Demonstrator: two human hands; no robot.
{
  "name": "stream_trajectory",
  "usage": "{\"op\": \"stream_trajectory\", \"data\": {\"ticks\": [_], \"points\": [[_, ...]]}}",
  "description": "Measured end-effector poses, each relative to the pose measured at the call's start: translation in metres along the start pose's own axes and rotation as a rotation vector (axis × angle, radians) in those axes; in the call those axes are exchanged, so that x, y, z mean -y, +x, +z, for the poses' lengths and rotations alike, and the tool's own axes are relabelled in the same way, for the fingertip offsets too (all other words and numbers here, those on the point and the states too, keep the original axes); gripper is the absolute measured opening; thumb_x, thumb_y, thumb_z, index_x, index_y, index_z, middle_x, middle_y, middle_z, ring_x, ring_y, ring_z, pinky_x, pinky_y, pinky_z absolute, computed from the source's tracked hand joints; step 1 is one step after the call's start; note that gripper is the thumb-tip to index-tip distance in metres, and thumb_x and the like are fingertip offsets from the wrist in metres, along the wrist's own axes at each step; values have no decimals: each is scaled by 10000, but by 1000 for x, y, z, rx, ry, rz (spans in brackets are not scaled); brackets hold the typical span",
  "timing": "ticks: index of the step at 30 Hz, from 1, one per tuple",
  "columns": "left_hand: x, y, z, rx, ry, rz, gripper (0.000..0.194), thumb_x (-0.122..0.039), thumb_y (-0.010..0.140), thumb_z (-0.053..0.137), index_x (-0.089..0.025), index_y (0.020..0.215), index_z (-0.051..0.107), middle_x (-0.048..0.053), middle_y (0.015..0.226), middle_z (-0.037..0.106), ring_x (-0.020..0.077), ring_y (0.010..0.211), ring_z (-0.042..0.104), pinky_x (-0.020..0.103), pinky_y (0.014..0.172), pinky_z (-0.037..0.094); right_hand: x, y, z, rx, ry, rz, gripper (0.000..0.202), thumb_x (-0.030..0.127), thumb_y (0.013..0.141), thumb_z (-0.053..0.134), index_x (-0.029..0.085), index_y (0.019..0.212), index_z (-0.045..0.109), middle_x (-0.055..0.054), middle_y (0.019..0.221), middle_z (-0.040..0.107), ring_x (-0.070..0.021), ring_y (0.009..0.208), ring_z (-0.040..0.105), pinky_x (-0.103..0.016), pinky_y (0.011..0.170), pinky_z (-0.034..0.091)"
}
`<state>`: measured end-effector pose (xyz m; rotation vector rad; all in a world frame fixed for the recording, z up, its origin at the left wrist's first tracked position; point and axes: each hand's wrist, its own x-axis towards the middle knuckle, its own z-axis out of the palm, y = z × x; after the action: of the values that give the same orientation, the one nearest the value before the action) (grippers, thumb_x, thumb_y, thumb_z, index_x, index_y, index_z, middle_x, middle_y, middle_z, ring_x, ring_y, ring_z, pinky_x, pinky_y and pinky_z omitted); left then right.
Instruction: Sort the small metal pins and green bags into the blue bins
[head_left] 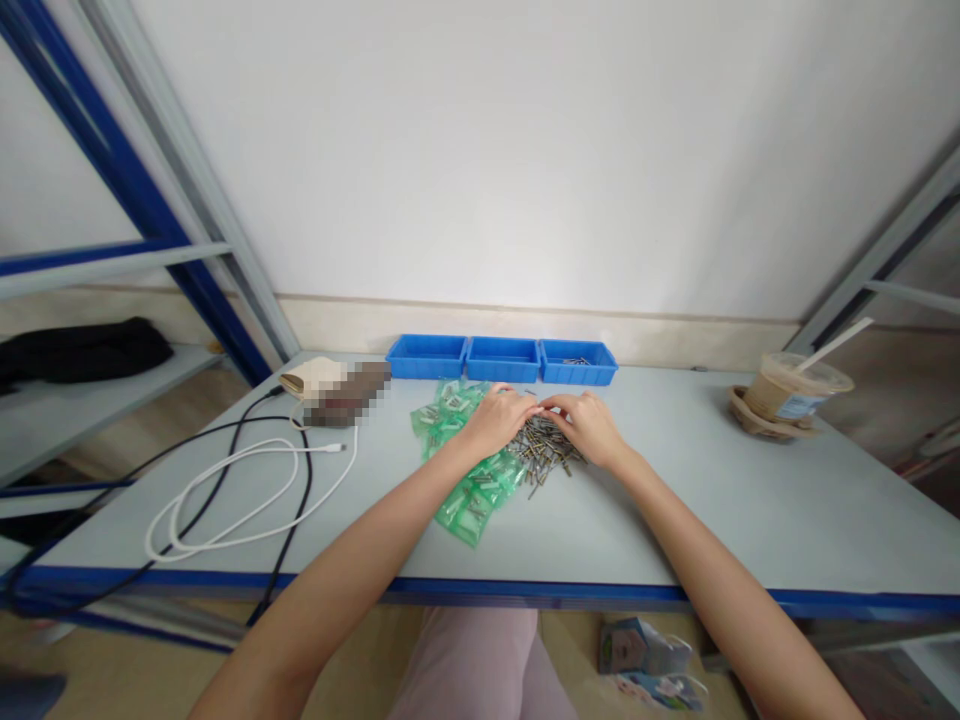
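My left hand [501, 418] and my right hand [591, 427] meet at the fingertips above a pile of small metal screw-like pieces [545, 458]. Both are closed in a pinch, and whatever lies between the fingers is too small to make out. Under and beside my left hand spread several green plastic bags [471, 508] with small metal pieces showing through them. Behind my hands, three blue bins stand in a row: a left bin [427, 368], a middle bin [502, 371] and a right bin [579, 375], the last holding a few metal pieces.
On the left of the table [660, 530] lie a coiled white cable [225, 548], a black cable [306, 490], a beige item [319, 378] and a pixelated object [349, 395]. At the right, a drink cup with a straw [791, 390] sits in a cardboard holder [772, 428].
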<state>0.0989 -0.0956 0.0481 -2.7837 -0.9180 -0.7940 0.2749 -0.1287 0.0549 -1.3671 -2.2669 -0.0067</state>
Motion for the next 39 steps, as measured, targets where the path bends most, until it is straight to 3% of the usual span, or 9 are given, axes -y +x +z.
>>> {"op": "stream_trajectory", "data": {"ticks": [6,12,17,23,28,32,35,39], "points": [[-5,0,-1,-21,-124,-92,318,-322,926,346,-170,753,565,-17,644,610,127,665,554,301,836,342,1,-1,-2,-53,9,-5,207,279,859,476,249,994,630,-15,866,691,-171,695,600,-292,717,359],[-5,0,-3,-19,-168,-105,252,-358,905,395,-184,822,556,-18,696,630,132,701,566,304,850,336,-4,-1,-6,15,58,30,273,261,880,396,272,982,649,-14,876,692,-193,754,615,-263,639,377],[-4,0,-6,18,-193,-90,296,-269,925,341,-179,750,562,-25,643,612,128,678,562,290,829,334,-2,-1,-7,38,96,31,255,327,876,424,269,1010,634,-12,906,688,-181,728,612,-261,644,386],[-6,3,-7,-37,-409,-191,436,-310,923,328,-166,564,530,-23,575,605,124,606,558,273,805,359,2,-2,-3,-74,103,38,248,342,871,443,260,986,647,-16,901,690,-187,758,610,-272,690,392],[7,1,-3,-173,-539,-354,505,-427,920,271,-162,600,558,-2,544,596,129,575,570,248,693,419,-24,24,-6,-168,12,71,318,393,885,400,226,941,664,-52,951,675,-200,839,597,-300,752,386],[23,-2,0,-254,-606,-512,541,-481,910,241,-161,608,556,-6,505,587,111,478,536,226,561,413,-57,52,-19,-224,-217,243,328,386,884,395,220,1033,635,-110,1160,566,-267,975,524,-385,778,376],[28,-4,-1,-290,-590,-556,544,-481,909,239,-163,600,553,-10,502,589,106,467,529,222,549,405,-56,52,-23,-175,-295,252,356,382,855,460,229,1166,542,-139,1274,454,-307,1066,446,-441,790,361],[25,-4,-3,-270,-531,-518,535,-461,913,252,-167,582,552,-9,500,586,119,499,547,229,577,403,-18,31,-12,91,-135,-26,222,399,847,476,285,982,611,-43,1079,576,-235,1005,476,-391,799,346]]}}
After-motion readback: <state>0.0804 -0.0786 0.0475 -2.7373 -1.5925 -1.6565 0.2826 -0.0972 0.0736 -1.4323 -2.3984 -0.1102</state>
